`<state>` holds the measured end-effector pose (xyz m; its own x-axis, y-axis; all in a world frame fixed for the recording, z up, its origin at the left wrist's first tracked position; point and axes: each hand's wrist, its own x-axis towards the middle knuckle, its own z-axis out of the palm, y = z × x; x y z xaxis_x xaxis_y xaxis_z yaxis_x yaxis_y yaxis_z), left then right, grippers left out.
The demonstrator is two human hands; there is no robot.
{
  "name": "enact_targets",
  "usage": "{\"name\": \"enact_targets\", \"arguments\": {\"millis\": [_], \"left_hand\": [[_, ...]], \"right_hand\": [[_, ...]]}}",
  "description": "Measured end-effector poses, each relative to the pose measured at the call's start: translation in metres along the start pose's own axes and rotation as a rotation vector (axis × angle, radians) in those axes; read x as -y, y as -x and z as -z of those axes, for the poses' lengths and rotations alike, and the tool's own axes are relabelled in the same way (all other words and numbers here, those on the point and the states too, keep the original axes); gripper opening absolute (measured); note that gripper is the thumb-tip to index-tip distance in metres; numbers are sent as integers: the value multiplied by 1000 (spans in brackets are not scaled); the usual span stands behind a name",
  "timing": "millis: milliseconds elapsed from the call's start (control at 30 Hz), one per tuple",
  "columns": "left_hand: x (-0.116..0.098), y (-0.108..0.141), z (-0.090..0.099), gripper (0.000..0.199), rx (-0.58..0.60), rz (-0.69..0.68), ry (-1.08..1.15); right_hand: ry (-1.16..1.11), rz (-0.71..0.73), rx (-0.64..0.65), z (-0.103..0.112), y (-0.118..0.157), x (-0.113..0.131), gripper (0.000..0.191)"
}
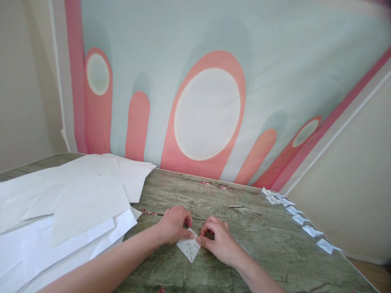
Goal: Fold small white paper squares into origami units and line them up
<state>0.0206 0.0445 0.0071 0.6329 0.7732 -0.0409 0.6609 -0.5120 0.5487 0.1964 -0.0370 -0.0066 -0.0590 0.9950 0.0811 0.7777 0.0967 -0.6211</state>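
A small folded piece of white paper (190, 249) lies on the table in front of me, diamond-shaped, with crease lines and one corner toward me. My left hand (175, 224) is at its upper left edge, thumb on the paper and fingers curled. At the right corner, my right hand (218, 239) pinches the edge between thumb and forefinger. The fingers partly cover the top of the paper.
Loose white sheets (88, 199) overlap in a wide pile on the left. Several small folded paper pieces (312, 231) line the table's right edge. The wood-patterned table (244, 228) meets a wall hanging (275, 53) with coral shapes at the back.
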Motion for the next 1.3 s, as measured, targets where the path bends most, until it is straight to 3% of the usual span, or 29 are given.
{"name": "enact_targets", "arguments": {"millis": [233, 367, 533, 667, 867, 1300], "left_hand": [[7, 1, -5, 12, -25, -54, 256], [8, -2, -11, 22, -20, -72, 478], [7, -3, -12, 24, -24, -84, 654], [6, -3, -11, 25, -14, -88, 720], [4, -2, -10, 32, 18, -85, 795], [4, -1, -8, 36, 61, -90, 811]], "right_hand": [[-19, -11, -89, -6, 4, -5, 16], [-89, -30, -115, -8, 5, -7, 24], [-219, 52, -119, -7, 4, -6, 14], [-312, 112, -103, -6, 3, -5, 19], [-389, 60, -171, -9, 5, -8, 28], [-448, 43, -202, -14, 2, -16, 26]]}}
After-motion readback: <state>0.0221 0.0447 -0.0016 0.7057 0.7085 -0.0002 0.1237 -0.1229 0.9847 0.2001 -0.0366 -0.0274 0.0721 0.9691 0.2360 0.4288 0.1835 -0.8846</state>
